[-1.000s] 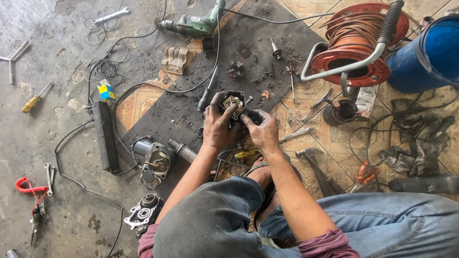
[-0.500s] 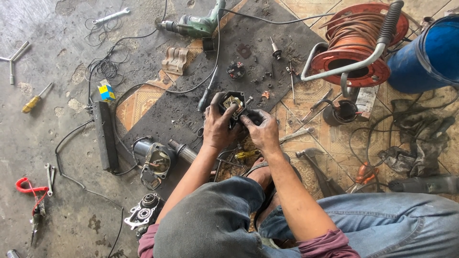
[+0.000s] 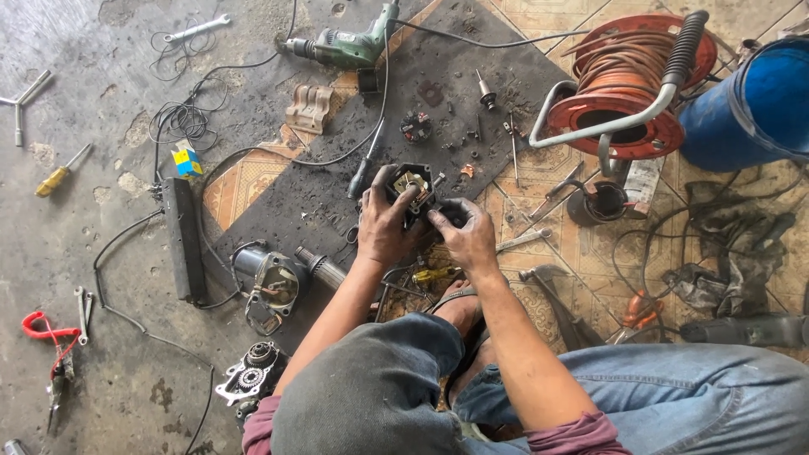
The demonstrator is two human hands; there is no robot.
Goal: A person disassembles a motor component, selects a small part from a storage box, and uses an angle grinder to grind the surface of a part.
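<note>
Hands on a dark motor housing over the greasy mat

Grease covers both hands, so a firm seat matters: the left hand [image 3: 383,227] wraps the black motor housing [image 3: 410,187] from the side, fingers curled and thumb pressed across its open face, while the right hand [image 3: 466,238] pinches a small dark part at the housing's lower right edge. Judging from this, keeping the housing steady just above the black rubber mat [image 3: 421,101] and working the part in square would serve best. Left of the hands, a small blue-and-yellow box [image 3: 187,161] lies on the floor. Right of them, a pale, grimy rectangular packet [image 3: 643,181] leans below the orange cable reel [image 3: 625,88], beside a blue drum [image 3: 758,105]
</note>
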